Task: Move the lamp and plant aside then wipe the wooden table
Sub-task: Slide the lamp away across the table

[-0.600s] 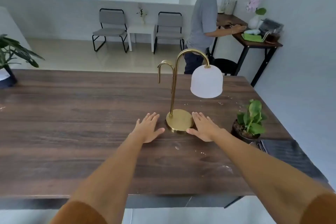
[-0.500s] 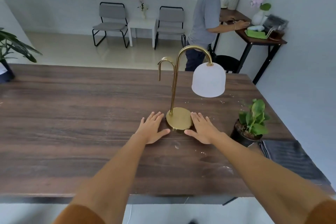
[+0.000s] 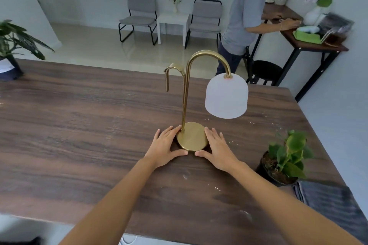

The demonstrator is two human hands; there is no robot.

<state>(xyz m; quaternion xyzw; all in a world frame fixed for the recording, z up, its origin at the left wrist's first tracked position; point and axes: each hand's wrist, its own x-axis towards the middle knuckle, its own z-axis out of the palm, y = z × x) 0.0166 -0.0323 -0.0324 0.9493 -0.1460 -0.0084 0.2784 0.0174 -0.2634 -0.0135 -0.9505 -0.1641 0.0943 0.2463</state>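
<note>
A brass lamp (image 3: 192,136) with a white bell shade (image 3: 226,96) stands mid-table on the dark wooden table (image 3: 79,125). My left hand (image 3: 165,148) lies flat against the left rim of its round base, fingers spread, thumb curled round the front. My right hand (image 3: 218,150) mirrors it on the right rim, and the two thumbs nearly meet. The base still rests on the wood. A small green plant (image 3: 286,155) in a black pot sits to the right. White crumbs and smears dot the tabletop near the lamp.
A folded dark grey cloth (image 3: 330,203) lies at the table's near right corner. A large potted plant (image 3: 12,45) stands at the far left edge. Beyond the table, a person (image 3: 245,12) leans over a side table (image 3: 310,43), with a black stool (image 3: 265,70) beside it.
Both hands have slid inward from beside the lamp base until they touch its rim, thumbs wrapping round the front. The lamp has not moved.
</note>
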